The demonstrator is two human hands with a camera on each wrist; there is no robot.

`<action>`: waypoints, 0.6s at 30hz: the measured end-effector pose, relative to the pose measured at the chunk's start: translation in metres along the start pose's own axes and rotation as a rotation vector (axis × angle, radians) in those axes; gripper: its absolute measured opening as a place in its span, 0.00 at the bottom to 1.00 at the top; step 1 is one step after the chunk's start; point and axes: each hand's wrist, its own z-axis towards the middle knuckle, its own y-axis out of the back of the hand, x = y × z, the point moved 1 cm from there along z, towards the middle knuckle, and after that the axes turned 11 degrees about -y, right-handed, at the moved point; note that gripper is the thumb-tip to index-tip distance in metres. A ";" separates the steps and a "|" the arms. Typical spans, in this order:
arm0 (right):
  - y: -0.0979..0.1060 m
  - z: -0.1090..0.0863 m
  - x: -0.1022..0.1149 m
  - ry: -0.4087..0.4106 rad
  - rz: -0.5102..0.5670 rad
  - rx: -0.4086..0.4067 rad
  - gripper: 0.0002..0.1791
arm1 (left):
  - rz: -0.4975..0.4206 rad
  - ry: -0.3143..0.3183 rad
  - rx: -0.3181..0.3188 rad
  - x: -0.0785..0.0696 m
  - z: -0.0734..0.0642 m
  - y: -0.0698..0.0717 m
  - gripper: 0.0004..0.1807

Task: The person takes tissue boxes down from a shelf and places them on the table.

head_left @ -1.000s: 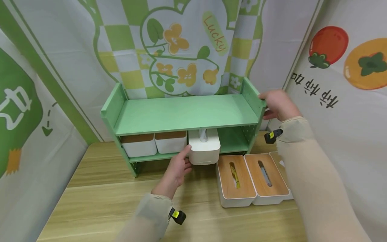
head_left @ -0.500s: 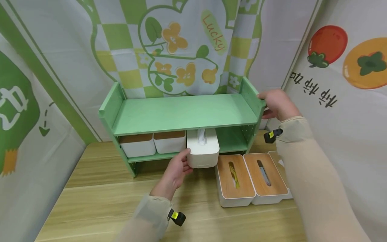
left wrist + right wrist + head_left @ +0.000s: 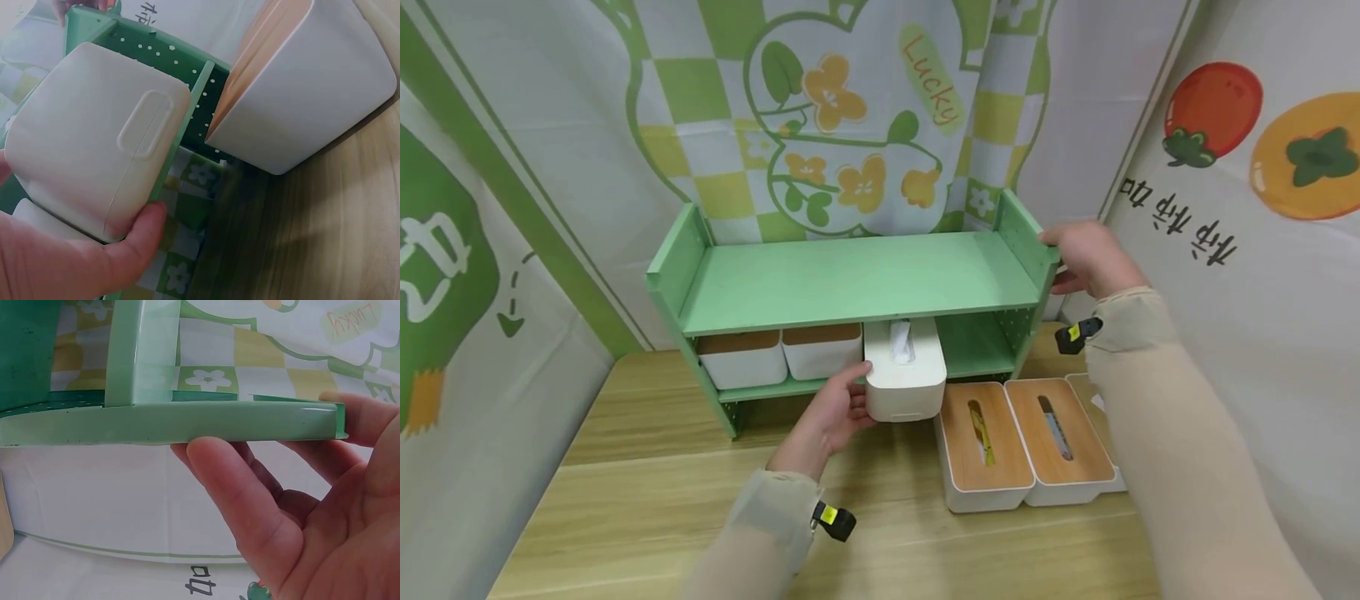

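Tissue box now a smidge farther out the front of green shelf than a second ago, pinched in left hand; same right side panel clamped in right hand.

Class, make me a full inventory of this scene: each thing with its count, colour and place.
Shelf: one, green, on the table
Tissue box: one, off-white, jutting from the shelf's middle level
Tissue: one, white, in that box's top slot
Stored boxes: two, white with brown tops, middle level, left
Lidded boxes: two, white with wood-coloured lids, on the table, right; slots show something yellow and something greyish
Partly hidden box: one, tan-topped, beside them
Table: one, wood-coloured, below
Printed cloths: white, green, yellow, around; count unclear
Wrist cameras: two, black and yellow, one per wrist
Sleeves: two, beige
Left hand: one, gripping the tissue box
Right hand: one, holding the shelf's right side
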 end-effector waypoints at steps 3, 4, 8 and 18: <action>0.001 0.001 0.000 -0.005 0.010 0.004 0.28 | 0.008 0.005 -0.002 -0.001 0.002 -0.001 0.30; 0.001 0.002 0.000 -0.006 0.013 0.008 0.29 | 0.013 0.003 -0.003 -0.001 0.003 0.000 0.30; 0.000 0.003 0.000 -0.011 0.018 0.021 0.29 | 0.024 -0.003 0.002 0.001 0.005 0.001 0.31; 0.000 0.002 0.000 -0.009 0.012 0.014 0.29 | 0.089 -0.012 0.050 0.001 0.000 0.004 0.29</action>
